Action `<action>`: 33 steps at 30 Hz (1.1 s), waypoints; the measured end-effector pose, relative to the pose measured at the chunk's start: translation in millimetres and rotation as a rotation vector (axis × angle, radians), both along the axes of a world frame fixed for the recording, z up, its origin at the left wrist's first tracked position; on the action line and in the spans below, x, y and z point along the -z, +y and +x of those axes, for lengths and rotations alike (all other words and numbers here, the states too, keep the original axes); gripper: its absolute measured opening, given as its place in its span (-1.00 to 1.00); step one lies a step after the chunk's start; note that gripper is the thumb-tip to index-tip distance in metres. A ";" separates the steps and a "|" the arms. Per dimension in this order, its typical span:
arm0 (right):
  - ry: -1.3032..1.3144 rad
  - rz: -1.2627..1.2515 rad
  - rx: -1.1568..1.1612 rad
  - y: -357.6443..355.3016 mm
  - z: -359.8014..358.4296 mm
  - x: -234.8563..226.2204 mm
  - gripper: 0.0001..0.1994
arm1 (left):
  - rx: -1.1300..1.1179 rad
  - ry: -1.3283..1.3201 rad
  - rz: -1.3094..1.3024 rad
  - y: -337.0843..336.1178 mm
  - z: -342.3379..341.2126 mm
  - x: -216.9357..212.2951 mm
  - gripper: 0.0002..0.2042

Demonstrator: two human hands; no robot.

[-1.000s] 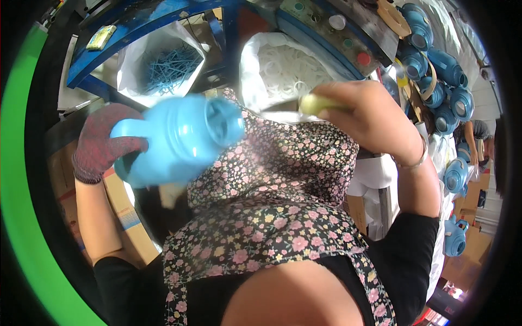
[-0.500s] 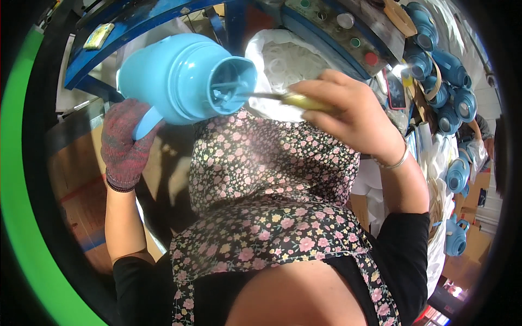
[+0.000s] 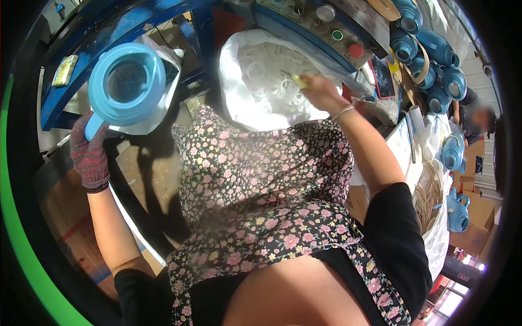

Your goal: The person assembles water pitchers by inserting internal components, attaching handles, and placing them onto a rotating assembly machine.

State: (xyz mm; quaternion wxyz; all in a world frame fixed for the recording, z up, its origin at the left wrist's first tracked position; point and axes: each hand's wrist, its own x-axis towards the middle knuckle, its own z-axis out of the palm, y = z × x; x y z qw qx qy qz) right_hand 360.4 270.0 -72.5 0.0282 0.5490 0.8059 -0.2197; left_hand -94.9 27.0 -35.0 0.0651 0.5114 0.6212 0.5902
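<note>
Head view, landmark: the white bag of rings (image 3: 261, 81) lay ahead of your floral apron (image 3: 261, 179).
Left hand: your gloved left hand (image 3: 88, 155) was closed around the handle of a blue jug shell (image 3: 126, 84), held up left of the bag.
Right hand: your right hand (image 3: 321, 92) pinched a yellow-handled tool (image 3: 298, 80) over the bag.
Right of bag: more blue jugs (image 3: 429, 49) were stacked.
</note>
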 end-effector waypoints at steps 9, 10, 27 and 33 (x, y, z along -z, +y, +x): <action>-0.008 -0.004 -0.196 15.8 -100.6 132.7 -0.64 | -0.274 -0.168 0.139 -30.5 -40.4 35.9 -0.63; -0.128 -0.046 -0.159 24.2 -98.8 136.8 -0.69 | -0.300 -0.245 0.203 -39.4 -42.5 29.4 -0.63; 0.495 0.305 -0.008 -25.4 20.6 4.9 -0.78 | -0.226 0.017 0.162 12.1 22.5 -23.9 -0.69; 0.578 0.298 0.036 -47.7 45.0 1.6 -0.75 | -0.275 -0.011 0.131 2.4 32.6 -45.9 -0.71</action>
